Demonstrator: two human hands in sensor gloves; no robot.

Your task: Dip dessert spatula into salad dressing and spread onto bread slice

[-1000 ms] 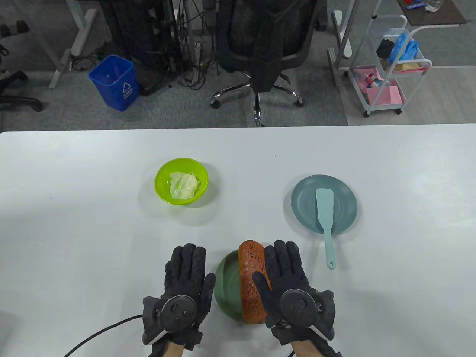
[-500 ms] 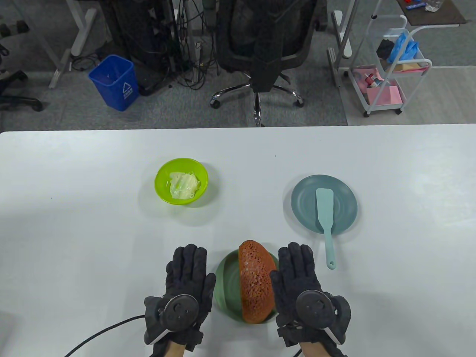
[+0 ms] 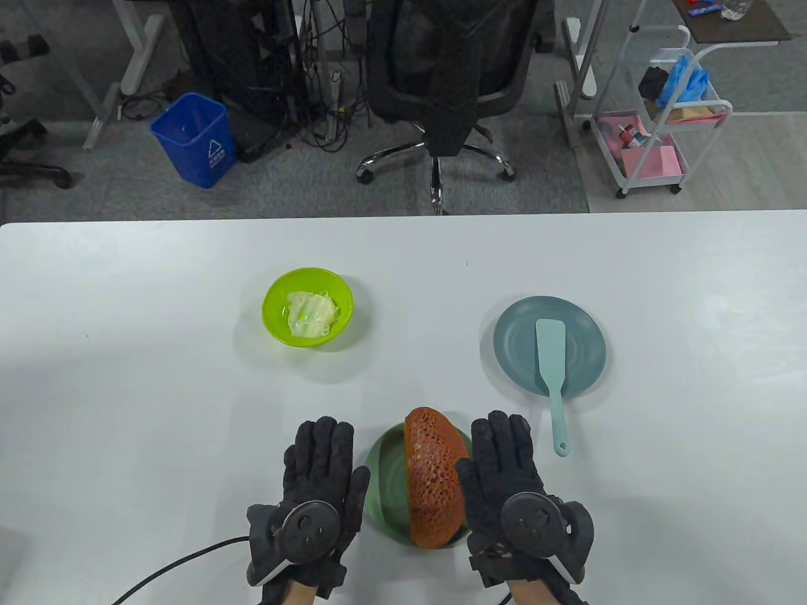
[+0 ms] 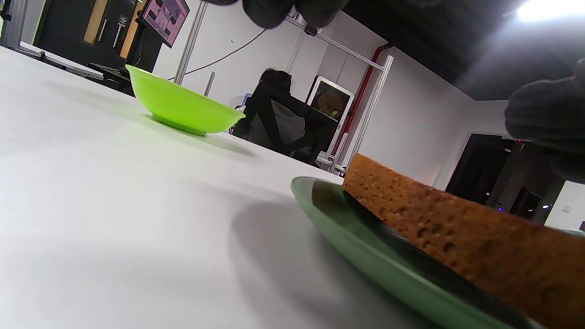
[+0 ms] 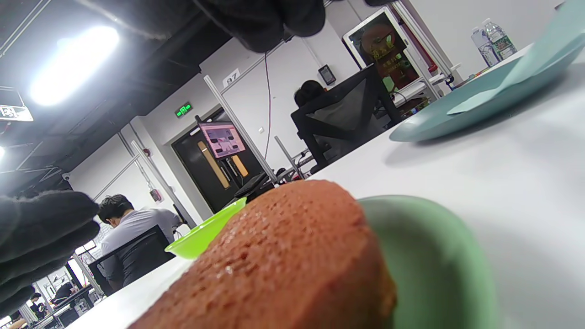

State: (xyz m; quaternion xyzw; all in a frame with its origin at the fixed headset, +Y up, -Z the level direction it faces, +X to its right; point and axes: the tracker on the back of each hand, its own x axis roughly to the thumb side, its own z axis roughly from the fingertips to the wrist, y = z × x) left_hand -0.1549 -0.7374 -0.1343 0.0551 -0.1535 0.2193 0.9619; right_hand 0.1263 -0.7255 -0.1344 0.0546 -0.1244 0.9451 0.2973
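Note:
A brown bread slice (image 3: 434, 480) lies on a dark green plate (image 3: 386, 469) near the table's front edge; both also show in the left wrist view (image 4: 461, 237) and right wrist view (image 5: 283, 260). A light teal spatula (image 3: 551, 365) lies with its blade on a blue-grey plate (image 3: 514, 343), its handle hanging over the plate's near rim. A lime green bowl (image 3: 307, 308) holds pale salad dressing (image 3: 310, 313). My left hand (image 3: 321, 469) lies flat and open on the table, left of the green plate. My right hand (image 3: 504, 466) lies flat and open, right of the bread. Both are empty.
The white table (image 3: 157, 378) stretches wide to both sides. An office chair (image 3: 451, 75), a blue bin (image 3: 192, 138) and a cart (image 3: 662, 120) stand on the floor beyond the far edge.
My right hand slid right, off the bread slice, and now rests beside the plate. My left hand shifted slightly toward the front edge.

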